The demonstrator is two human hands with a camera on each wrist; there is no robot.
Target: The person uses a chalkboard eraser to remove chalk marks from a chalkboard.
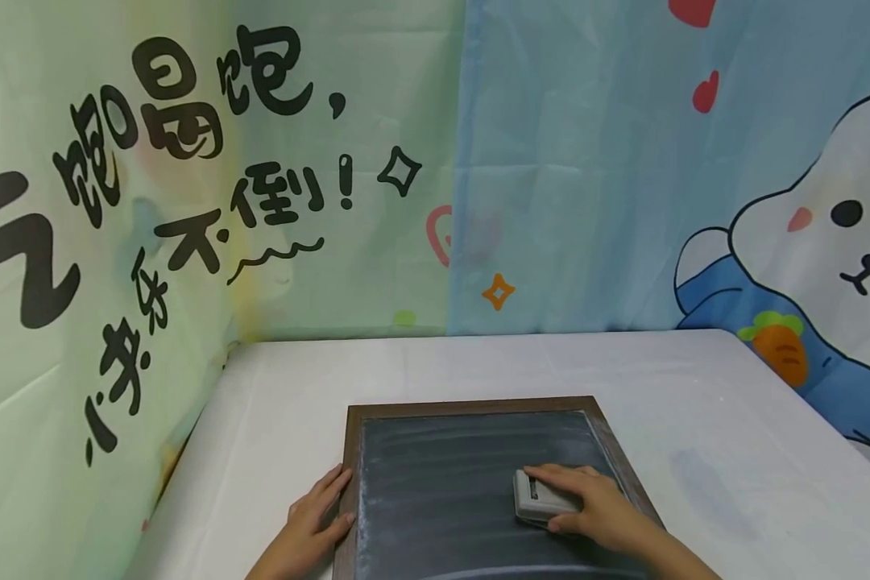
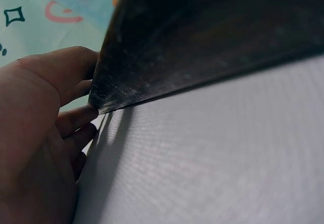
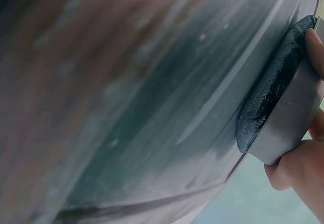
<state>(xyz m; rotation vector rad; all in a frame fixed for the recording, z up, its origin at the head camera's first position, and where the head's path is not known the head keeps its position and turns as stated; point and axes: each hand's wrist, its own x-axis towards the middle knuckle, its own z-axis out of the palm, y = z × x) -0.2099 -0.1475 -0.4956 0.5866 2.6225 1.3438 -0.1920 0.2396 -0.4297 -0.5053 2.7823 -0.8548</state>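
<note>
A chalkboard (image 1: pixel 435 475) with a brown wooden frame lies on the white table. Pale chalk smears cover its dark surface. My right hand (image 1: pixel 602 507) grips a grey chalkboard eraser (image 1: pixel 540 499) on the right part of the board. In the right wrist view, the eraser's dark felt pad (image 3: pixel 271 87) faces the board, and fingertips hold its grey body. My left hand (image 1: pixel 308 524) rests against the frame's left side, fingertips and thumb touching the edge. The left wrist view shows those fingers (image 2: pixel 76 120) at the board's dark side.
The white tabletop (image 1: pixel 283 387) extends around the board, with a faint grey smudge (image 1: pixel 710 491) at the right. A green printed cloth (image 1: pixel 362 266) hangs at the left and back. Beside it hangs a blue cloth (image 1: pixel 573 201) with a cartoon animal.
</note>
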